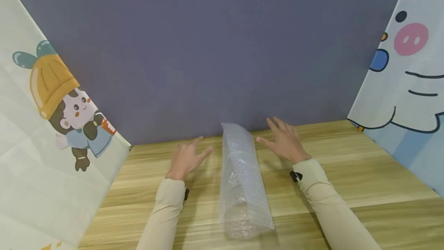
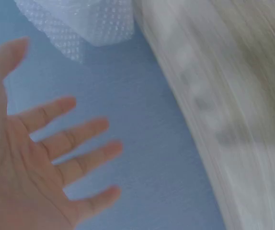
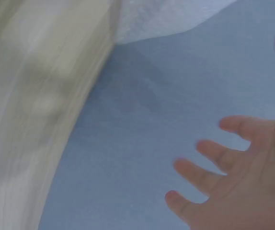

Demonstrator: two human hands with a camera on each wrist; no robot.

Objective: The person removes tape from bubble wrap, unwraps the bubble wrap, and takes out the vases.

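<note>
A roll of clear bubble wrap [image 1: 243, 173] lies lengthwise on the wooden table [image 1: 138, 188], its far end near the dark back panel. To its left, my left hand [image 1: 185, 159] hovers with fingers spread, apart from the wrap. On the other side my right hand [image 1: 285, 142] is held the same way, its thumb pointing toward the roll without touching it. Both palms are bare in the wrist views, where the left hand [image 2: 37, 158] and the right hand [image 3: 238, 172] show straight, separated fingers. Part of the bubble wrap [image 2: 99, 21] shows at the top of the left wrist view. Whether anything lies inside the roll I cannot tell.
A plain grey-purple panel [image 1: 222, 49] stands along the table's back edge. Light side panels with cartoon prints, a child in a yellow hat [image 1: 52, 84] on the left and a pig-nosed figure [image 1: 412, 39] on the right, flank the table.
</note>
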